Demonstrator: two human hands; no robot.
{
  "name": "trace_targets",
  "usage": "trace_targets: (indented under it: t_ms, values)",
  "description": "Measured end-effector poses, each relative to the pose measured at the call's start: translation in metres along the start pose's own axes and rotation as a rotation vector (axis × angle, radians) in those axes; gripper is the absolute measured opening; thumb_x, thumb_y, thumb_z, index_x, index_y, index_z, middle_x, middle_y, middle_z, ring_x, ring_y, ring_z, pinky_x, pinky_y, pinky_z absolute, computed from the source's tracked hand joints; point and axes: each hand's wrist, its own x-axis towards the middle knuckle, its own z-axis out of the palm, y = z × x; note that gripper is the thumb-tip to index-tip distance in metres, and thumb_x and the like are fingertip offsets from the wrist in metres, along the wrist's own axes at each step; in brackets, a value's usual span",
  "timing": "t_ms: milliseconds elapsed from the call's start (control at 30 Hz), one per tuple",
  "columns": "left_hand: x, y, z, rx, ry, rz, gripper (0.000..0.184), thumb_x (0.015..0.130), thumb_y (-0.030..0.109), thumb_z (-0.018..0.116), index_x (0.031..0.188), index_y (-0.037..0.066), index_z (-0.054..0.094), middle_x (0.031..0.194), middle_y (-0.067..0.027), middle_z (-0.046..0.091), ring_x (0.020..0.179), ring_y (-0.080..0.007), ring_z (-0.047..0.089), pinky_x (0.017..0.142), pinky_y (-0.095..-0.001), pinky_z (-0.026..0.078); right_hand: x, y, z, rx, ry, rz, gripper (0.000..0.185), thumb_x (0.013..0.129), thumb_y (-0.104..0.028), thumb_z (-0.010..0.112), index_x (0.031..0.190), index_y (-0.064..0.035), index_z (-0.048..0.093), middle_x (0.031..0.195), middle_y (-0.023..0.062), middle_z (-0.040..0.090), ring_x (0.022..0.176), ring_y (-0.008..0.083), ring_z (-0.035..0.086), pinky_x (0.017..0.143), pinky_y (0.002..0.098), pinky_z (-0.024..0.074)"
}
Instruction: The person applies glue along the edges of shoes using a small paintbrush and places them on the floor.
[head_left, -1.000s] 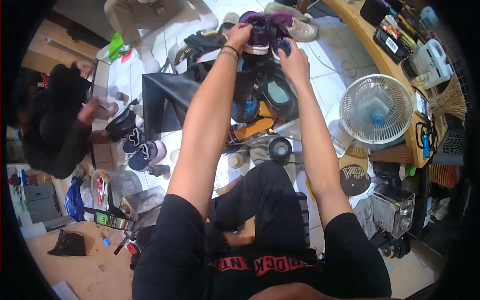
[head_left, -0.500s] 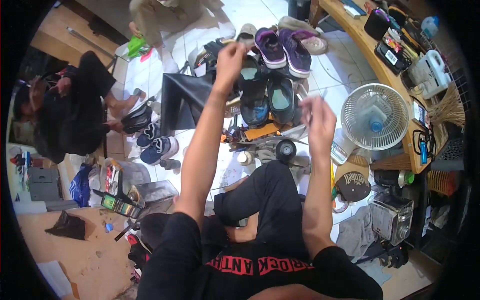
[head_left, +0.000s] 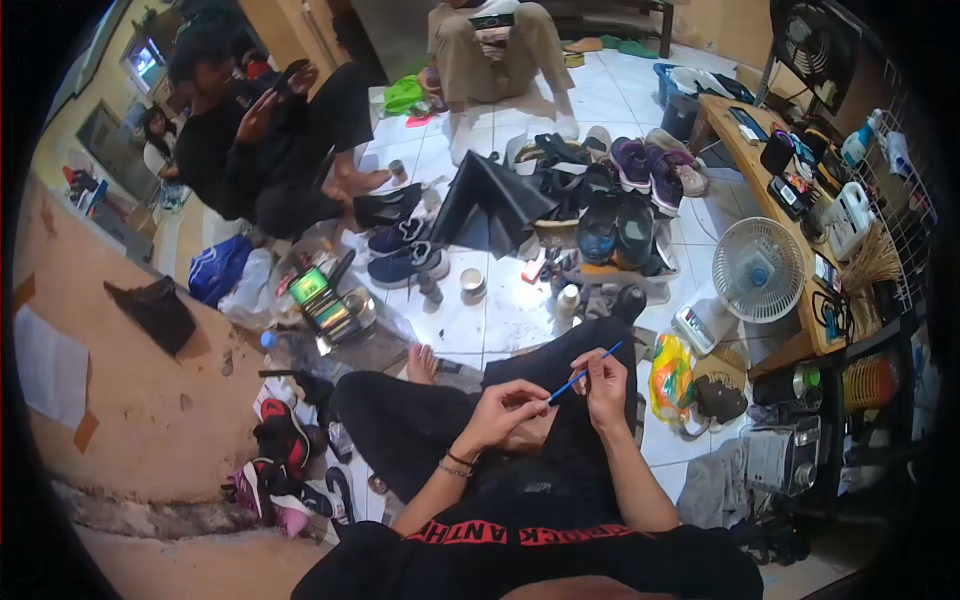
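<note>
A thin blue stick [head_left: 583, 373] slants up to the right between my hands, above my lap. My left hand [head_left: 507, 412] pinches its lower end, a bracelet on the wrist. Near its upper part my right hand [head_left: 602, 388] has closed its fingers on it. Beyond my knees lie a pair of dark shoes [head_left: 634, 232], purple sneakers [head_left: 664, 180] and a folded black sheet [head_left: 487, 210]. A small white cup [head_left: 472, 282] and a bottle [head_left: 568, 300] stand on the tiles.
A white fan [head_left: 758, 270] stands at the right beside a wooden bench [head_left: 735, 125]. One person [head_left: 250, 130] sits at the upper left, another [head_left: 500, 60] at the top. Navy shoes [head_left: 408, 266] lie left of centre; more shoes [head_left: 283, 435] are at the lower left.
Both hands have come back from the shoes to above my lap and now hold the blue stick. The purple sneakers are out of my hands. The view has tilted up, showing more of the room.
</note>
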Motion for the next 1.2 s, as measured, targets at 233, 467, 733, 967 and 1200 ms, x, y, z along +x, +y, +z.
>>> trace_targets:
  t_ms: [233, 467, 733, 967, 1200]
  values:
    - [-0.069, -0.001, -0.036, -0.129, 0.082, 0.053, 0.019, 0.094, 0.001, 0.07, 0.111, -0.006, 0.066, 0.089, -0.0111, 0.074, 0.078, -0.0129, 0.07, 0.071, -0.0274, 0.057, -0.039, -0.012, 0.038, -0.203, -0.072, -0.066, 0.042, 0.107, -0.035, 0.053, 0.09, 0.0014, 0.066, 0.078, 0.0051, 0.062, 0.059, 0.0079, 0.053, 0.054, 0.0224, 0.0402]
    - [-0.116, -0.001, -0.041, -0.186, 0.083, 0.167, 0.027, 0.096, 0.001, 0.065, 0.123, -0.005, 0.062, 0.102, -0.0139, 0.074, 0.098, -0.0178, 0.072, 0.088, -0.0305, 0.058, -0.054, -0.022, 0.063, -0.291, -0.286, -0.015, 0.043, 0.107, -0.035, 0.052, 0.09, 0.0015, 0.067, 0.075, 0.0057, 0.063, 0.065, 0.0096, 0.059, 0.06, 0.0234, 0.0448]
    - [-0.163, -0.003, -0.034, -0.193, 0.371, 0.255, 0.027, 0.09, -0.003, 0.073, 0.115, -0.003, 0.064, 0.095, -0.0145, 0.075, 0.087, -0.0192, 0.075, 0.076, -0.0273, 0.061, -0.077, -0.028, 0.09, -0.334, -0.632, 0.111, 0.029, 0.108, -0.019, 0.053, 0.101, 0.0038, 0.068, 0.088, 0.0078, 0.069, 0.071, 0.0086, 0.06, 0.064, 0.0235, 0.048]
    - [-0.203, -0.002, -0.037, -0.123, 0.38, 0.383, 0.037, 0.087, -0.004, 0.076, 0.121, 0.001, 0.062, 0.091, -0.0064, 0.071, 0.083, -0.0096, 0.068, 0.072, -0.0228, 0.056, -0.098, -0.041, 0.113, -0.362, -0.764, 0.053, 0.029, 0.108, -0.02, 0.052, 0.102, 0.0037, 0.067, 0.088, 0.0085, 0.071, 0.074, 0.0096, 0.063, 0.066, 0.0235, 0.0496]
    - [-0.208, 0.016, 0.0, -0.236, -0.023, 0.322, 0.039, 0.096, 0.004, 0.068, 0.134, 0.001, 0.057, 0.097, -0.0029, 0.064, 0.082, -0.0079, 0.06, 0.073, -0.0239, 0.052, -0.12, -0.068, 0.085, -0.317, -0.757, -0.048, 0.031, 0.109, -0.021, 0.05, 0.099, 0.0037, 0.066, 0.086, 0.0111, 0.07, 0.077, 0.0168, 0.068, 0.07, 0.0279, 0.0529]
